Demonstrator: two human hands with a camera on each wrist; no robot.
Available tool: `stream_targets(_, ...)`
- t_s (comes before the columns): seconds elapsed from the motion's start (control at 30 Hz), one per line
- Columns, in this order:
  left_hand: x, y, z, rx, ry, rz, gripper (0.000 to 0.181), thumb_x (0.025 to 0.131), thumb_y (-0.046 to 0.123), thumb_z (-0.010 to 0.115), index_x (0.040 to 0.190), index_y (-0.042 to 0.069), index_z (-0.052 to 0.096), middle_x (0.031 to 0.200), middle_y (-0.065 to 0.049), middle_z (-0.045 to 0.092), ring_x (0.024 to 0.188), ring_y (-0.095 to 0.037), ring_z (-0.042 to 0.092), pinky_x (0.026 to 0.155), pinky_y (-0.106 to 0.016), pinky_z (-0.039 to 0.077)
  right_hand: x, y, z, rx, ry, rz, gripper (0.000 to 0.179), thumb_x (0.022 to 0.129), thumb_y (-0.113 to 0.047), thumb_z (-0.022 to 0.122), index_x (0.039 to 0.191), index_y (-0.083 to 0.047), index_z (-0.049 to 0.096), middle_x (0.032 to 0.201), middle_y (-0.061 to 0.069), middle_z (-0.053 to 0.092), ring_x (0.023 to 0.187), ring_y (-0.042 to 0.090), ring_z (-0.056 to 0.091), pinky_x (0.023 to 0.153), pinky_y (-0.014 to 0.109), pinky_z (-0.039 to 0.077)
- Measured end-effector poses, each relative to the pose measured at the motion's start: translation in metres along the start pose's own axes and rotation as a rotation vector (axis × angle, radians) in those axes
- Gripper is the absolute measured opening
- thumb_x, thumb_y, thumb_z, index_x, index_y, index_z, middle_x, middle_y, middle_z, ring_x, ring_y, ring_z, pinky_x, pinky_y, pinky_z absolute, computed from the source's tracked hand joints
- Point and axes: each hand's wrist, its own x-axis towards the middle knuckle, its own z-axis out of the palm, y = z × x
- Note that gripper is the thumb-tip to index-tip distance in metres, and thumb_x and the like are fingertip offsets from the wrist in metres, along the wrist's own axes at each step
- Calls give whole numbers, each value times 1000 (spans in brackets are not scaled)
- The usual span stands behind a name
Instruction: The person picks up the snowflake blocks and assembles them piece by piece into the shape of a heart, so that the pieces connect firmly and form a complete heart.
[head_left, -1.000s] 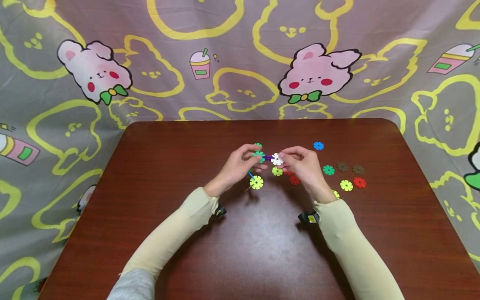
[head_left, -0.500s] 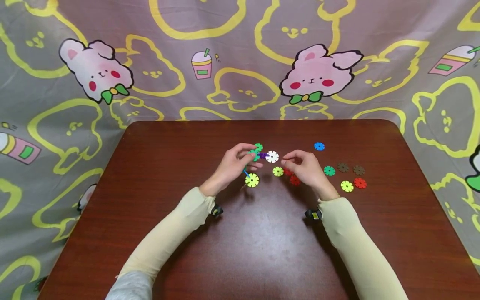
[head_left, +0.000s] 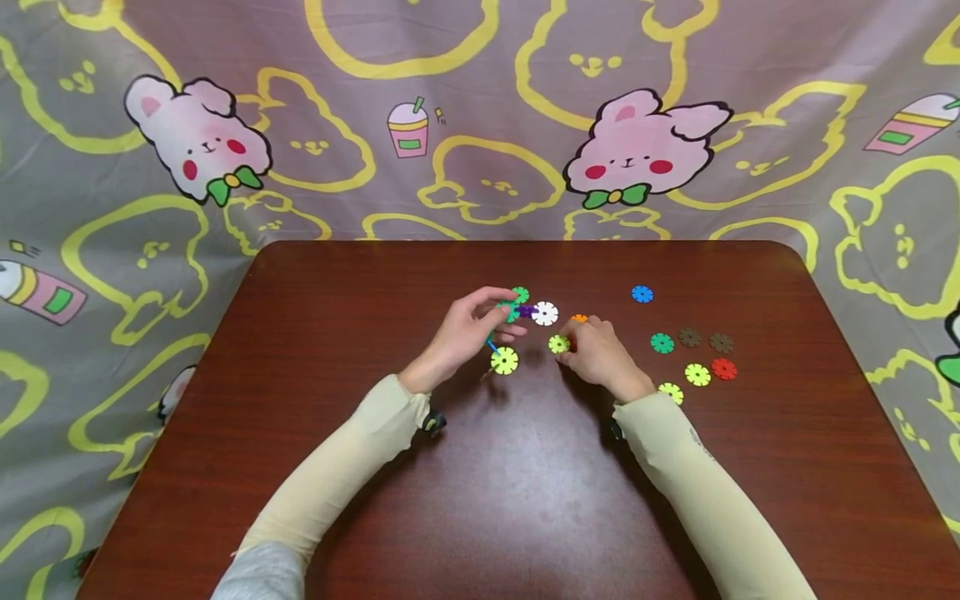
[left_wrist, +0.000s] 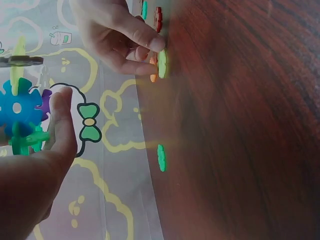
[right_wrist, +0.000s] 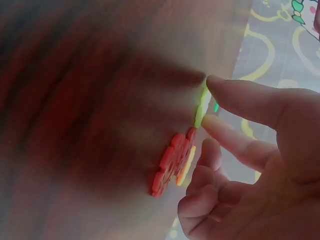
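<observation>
My left hand [head_left: 459,337] holds a joined cluster of notched plastic snowflake discs above the table. A teal disc [head_left: 510,312] sits between its fingers, with a purple disc [head_left: 527,311] and a white disc [head_left: 550,308] extending to the right. A yellow disc [head_left: 498,365] hangs below. The left wrist view shows a blue disc [left_wrist: 25,117] and green pieces in the cluster. On the table, my right hand [head_left: 600,354] pinches a yellow-green snowflake disc [right_wrist: 201,110], thumb and index finger at its edges. Red discs [right_wrist: 170,157] and an orange disc [right_wrist: 185,167] lie beside those fingers.
A green disc [head_left: 521,294] lies behind my left hand. Further right on the brown table [head_left: 420,500] lie loose discs: blue [head_left: 642,290], teal [head_left: 657,343], brown [head_left: 686,337], yellow [head_left: 693,375] and red [head_left: 729,368]. A patterned curtain [head_left: 480,100] hangs behind the table.
My right hand has let go of the white disc and moved down to the yellow-green disc on the table. My left hand has shifted slightly left with the cluster.
</observation>
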Motion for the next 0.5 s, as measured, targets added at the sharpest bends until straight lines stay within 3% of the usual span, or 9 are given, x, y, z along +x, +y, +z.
stream_targets(0.23,0,0,2,10,5,-15,24,99,10,54,121,6,61,106,-17,66,98,-46,66,79,-41,59,3,-1,-1,-12,-32,50,28,84,-22,72,99,0,64,102,21,57,102,43,48,85,51,45)
stream_targets(0.5,0,-1,2,15,-13,-17,26,99,11,52,123,8,63,119,-16,65,101,-47,65,78,-37,59,5,-4,-3,-21,-39,113,30,79,-28,76,91,-4,61,102,21,53,103,43,47,80,52,40)
